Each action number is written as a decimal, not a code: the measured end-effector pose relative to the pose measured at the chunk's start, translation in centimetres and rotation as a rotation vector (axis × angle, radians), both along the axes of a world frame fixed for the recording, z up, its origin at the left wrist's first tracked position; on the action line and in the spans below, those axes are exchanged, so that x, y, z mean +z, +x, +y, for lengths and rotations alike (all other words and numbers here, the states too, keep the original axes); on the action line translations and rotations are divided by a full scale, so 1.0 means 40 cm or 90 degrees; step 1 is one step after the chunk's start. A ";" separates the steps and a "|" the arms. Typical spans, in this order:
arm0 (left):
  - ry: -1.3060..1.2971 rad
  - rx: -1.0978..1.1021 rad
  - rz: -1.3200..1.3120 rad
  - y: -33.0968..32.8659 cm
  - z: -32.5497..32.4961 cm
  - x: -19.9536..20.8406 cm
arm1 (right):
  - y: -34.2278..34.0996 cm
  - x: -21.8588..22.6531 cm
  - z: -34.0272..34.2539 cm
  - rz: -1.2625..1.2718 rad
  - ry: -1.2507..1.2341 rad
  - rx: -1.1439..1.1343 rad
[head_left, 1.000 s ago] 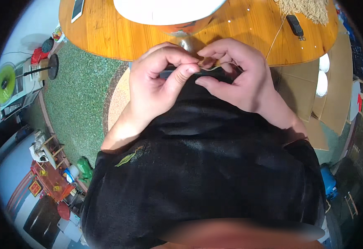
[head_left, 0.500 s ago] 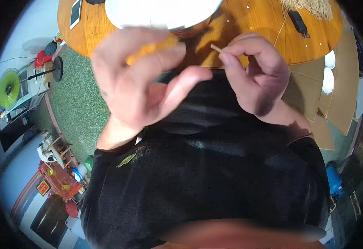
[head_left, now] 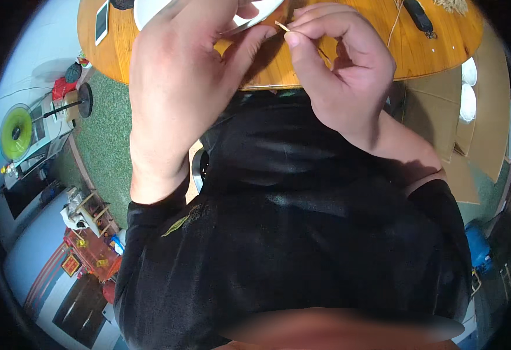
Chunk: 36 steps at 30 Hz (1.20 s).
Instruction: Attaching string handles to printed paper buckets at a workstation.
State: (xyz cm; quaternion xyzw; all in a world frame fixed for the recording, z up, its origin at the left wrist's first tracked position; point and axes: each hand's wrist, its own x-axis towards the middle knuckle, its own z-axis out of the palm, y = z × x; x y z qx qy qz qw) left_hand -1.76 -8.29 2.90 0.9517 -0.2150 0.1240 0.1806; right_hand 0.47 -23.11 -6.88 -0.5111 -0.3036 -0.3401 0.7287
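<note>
Between the thumb and fingers of my right hand (head_left: 349,73) is the end of a thin tan cord (head_left: 283,27), its tip sticking out to the left. My left hand (head_left: 179,76) is over a white dish (head_left: 150,10), its thumb stretched toward the cord tip and apart from the fingers. Those fingers reach to the top of the picture and are partly cut off, and I see nothing held in them. The dish sits on a round wooden table (head_left: 112,55), largely covered by the left hand.
A white phone (head_left: 102,23) lies at the table's left. On the right are a black key fob (head_left: 419,16) and a bundle of tan strands (head_left: 454,4). Cardboard (head_left: 436,111) and white bowls (head_left: 468,102) are beyond the right edge. A fan (head_left: 16,133) is far left.
My left hand has moved up and turned over the dish, back of the hand now showing. The right hand has shifted slightly up and left, still pinching the cord.
</note>
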 end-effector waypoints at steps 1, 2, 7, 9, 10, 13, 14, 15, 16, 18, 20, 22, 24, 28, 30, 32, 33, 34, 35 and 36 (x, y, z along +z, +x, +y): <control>-0.007 0.005 0.004 0.002 -0.003 -0.001 | -0.037 0.046 -0.023 0.252 -0.163 -0.020; -0.013 0.009 0.008 0.004 -0.005 -0.002 | -0.036 0.046 -0.025 0.253 -0.163 -0.022; -0.009 0.012 0.013 0.002 -0.007 -0.001 | -0.030 0.046 -0.025 0.248 -0.173 -0.002; -0.022 0.018 0.022 0.005 -0.015 -0.007 | -0.033 0.039 -0.019 0.250 -0.169 -0.006; 0.005 0.076 0.053 0.013 -0.029 -0.013 | -0.034 0.038 -0.017 0.252 -0.165 -0.011; 0.006 0.079 0.056 0.006 -0.013 -0.009 | -0.036 0.038 -0.016 0.274 -0.159 -0.002; -0.020 0.025 0.027 0.002 -0.005 -0.007 | -0.035 0.038 -0.016 0.274 -0.159 -0.002; -0.020 0.025 0.027 0.002 -0.006 -0.008 | -0.033 0.036 -0.016 0.265 -0.164 -0.005; -0.017 0.026 0.029 0.001 -0.006 -0.007 | -0.032 0.037 -0.015 0.256 -0.169 -0.008; -0.014 0.027 0.030 0.001 -0.005 -0.005 | -0.035 0.038 -0.015 0.263 -0.171 -0.009; 0.001 0.013 0.034 0.005 -0.003 -0.003 | -0.036 0.037 -0.015 0.271 -0.172 -0.011; -0.036 0.030 0.076 0.008 -0.012 0.012 | -0.036 0.039 -0.014 0.262 -0.184 -0.031; -0.071 0.051 0.117 0.005 -0.013 0.015 | -0.034 0.041 -0.011 0.248 -0.199 -0.034; -0.047 0.005 0.133 0.024 0.006 0.011 | -0.032 0.039 -0.012 0.271 -0.192 -0.055; -0.054 -0.036 0.164 0.041 0.003 0.037 | -0.032 0.029 -0.016 0.296 -0.168 -0.045; -0.066 0.021 0.225 0.037 -0.002 0.094 | -0.034 0.040 -0.011 0.312 -0.139 -0.005; -0.025 -0.084 0.150 0.049 0.031 0.095 | -0.034 0.048 -0.008 0.301 -0.152 0.000; -0.028 -0.090 0.149 0.054 0.039 0.082 | -0.032 0.048 -0.010 0.294 -0.169 -0.011; -0.021 -0.124 0.112 0.055 0.045 0.068 | -0.031 0.046 -0.012 0.293 -0.171 -0.017; -0.014 -0.159 0.076 0.060 0.048 0.058 | -0.030 0.043 -0.015 0.289 -0.198 -0.040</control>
